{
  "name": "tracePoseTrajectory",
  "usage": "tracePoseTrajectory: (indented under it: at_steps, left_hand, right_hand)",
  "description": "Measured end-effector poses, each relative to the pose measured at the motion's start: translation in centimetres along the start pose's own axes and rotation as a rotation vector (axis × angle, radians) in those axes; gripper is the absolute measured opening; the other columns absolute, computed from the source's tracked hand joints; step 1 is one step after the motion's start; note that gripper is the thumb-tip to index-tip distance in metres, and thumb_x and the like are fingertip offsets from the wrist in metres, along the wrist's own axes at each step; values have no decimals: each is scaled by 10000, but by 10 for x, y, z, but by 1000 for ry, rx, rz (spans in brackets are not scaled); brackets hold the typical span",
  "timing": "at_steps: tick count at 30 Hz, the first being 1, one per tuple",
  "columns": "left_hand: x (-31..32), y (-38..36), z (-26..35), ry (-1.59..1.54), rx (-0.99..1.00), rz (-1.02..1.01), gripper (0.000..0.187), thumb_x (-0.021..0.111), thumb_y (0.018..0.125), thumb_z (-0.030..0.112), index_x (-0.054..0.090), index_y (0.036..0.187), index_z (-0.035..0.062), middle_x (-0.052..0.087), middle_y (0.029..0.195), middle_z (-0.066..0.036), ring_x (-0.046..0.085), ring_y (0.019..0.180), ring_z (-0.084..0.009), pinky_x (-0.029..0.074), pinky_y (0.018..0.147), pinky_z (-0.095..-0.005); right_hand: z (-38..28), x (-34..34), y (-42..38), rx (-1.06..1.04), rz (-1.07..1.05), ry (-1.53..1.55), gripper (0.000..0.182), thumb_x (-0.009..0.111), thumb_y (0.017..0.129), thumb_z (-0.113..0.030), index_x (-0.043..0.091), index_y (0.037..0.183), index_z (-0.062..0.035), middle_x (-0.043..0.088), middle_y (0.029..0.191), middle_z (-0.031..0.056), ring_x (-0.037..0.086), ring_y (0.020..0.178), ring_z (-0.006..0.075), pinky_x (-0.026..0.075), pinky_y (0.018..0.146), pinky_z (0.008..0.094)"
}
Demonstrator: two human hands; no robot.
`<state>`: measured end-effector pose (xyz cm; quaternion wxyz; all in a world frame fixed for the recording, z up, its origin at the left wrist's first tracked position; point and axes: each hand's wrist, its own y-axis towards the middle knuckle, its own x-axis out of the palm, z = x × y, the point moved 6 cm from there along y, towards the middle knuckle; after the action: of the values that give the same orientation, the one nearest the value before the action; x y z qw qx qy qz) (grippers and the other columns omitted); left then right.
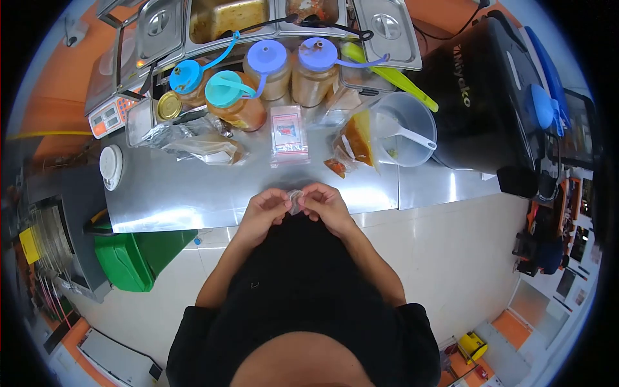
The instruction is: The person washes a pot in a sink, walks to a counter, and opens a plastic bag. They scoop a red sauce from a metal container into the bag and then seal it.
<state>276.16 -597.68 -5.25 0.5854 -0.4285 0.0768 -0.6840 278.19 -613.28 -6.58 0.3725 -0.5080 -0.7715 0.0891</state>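
Observation:
My left hand (265,208) and my right hand (325,201) meet at the near edge of the steel counter (193,187). Between their fingertips they pinch a small clear plastic bag (295,198), crumpled and partly hidden by the fingers. A flat stack of small clear bags with a red label (287,135) lies on the counter just beyond the hands.
Several jars of sauce with blue and teal lids (258,80) stand at the back, before steel food pans (225,19). A clear measuring jug with a white spoon (403,129) and a filled bag (354,142) sit right. A black container (483,90) is far right, a green bin (132,255) below left.

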Motion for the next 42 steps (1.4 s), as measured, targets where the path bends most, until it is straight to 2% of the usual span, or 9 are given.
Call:
tracePoseTrajectory:
  at_steps: [5, 10, 15, 18, 22, 26, 28, 38, 42]
  left_hand:
    - [7, 3, 8, 404, 368, 225, 51, 653, 883, 57, 602, 888, 56, 643, 763, -12, 567, 586, -71, 404, 501, -206]
    - [17, -6, 21, 1098, 788, 503, 63, 634, 814, 11, 582, 808, 46, 587, 590, -68, 591, 529, -90, 454, 473, -278]
    - [6, -1, 35, 786, 588, 486, 48, 653, 803, 28, 605, 809, 23, 633, 629, -67, 601, 542, -102, 452, 476, -273]
    - [0, 3, 43, 425, 369, 387, 52, 662, 805, 32, 621, 816, 2, 644, 653, -65, 572, 519, -101, 424, 466, -245]
    - [5, -2, 55, 189, 107, 253, 48, 663, 827, 9, 640, 869, 13, 617, 668, -33, 555, 567, -74, 386, 494, -203]
    - [6, -5, 60, 87, 234, 226, 142, 697, 818, 35, 652, 936, -29, 653, 732, -65, 572, 601, -93, 445, 556, -207]
    - [30, -15, 75, 428, 570, 317, 208, 724, 840, 80, 663, 1006, -29, 659, 768, -54, 602, 684, -103, 489, 639, -224]
    - [19, 4, 46, 142, 361, 236, 167, 698, 885, 102, 708, 1039, 37, 677, 951, -22, 621, 815, -109, 501, 687, -246]
    - [29, 8, 60, 459, 521, 211, 132, 692, 886, 92, 718, 989, 14, 676, 914, -46, 617, 819, -107, 488, 684, -245]
  right_hand:
    - [-8, -5, 5, -384, 314, -446, 76, 672, 812, -59, 630, 875, -63, 604, 619, 20, 561, 532, 101, 466, 539, 244]
    - [-28, 10, -5, -418, 465, -931, 116, 692, 729, -67, 627, 825, -71, 562, 581, 68, 573, 527, 144, 472, 554, 265]
    - [-48, 9, -3, -637, 325, -1016, 178, 707, 741, -27, 611, 889, -47, 612, 751, 39, 608, 768, 78, 485, 648, 257]
    - [-51, 16, -1, -690, 42, -544, 284, 731, 780, -33, 594, 1029, -34, 653, 895, 36, 620, 944, 113, 518, 748, 277]
    - [-34, 17, 7, -335, -23, -342, 266, 737, 828, -62, 590, 1043, -3, 682, 904, 55, 659, 859, 143, 526, 755, 270]
    - [-32, 16, 9, -305, -79, -105, 188, 687, 879, -32, 586, 1035, 4, 686, 905, 77, 657, 789, 120, 532, 700, 247]
    - [-36, 17, 7, -304, -35, -113, 192, 691, 876, -35, 585, 1031, 5, 688, 901, 76, 654, 795, 115, 532, 694, 251]
    - [-33, 11, 3, -314, -1, -167, 121, 690, 871, -23, 604, 954, 0, 691, 893, 42, 649, 826, 94, 522, 728, 240]
    - [-34, 16, 0, -277, -2, -174, 116, 689, 874, -27, 603, 949, -3, 689, 890, 42, 647, 831, 92, 522, 740, 244]
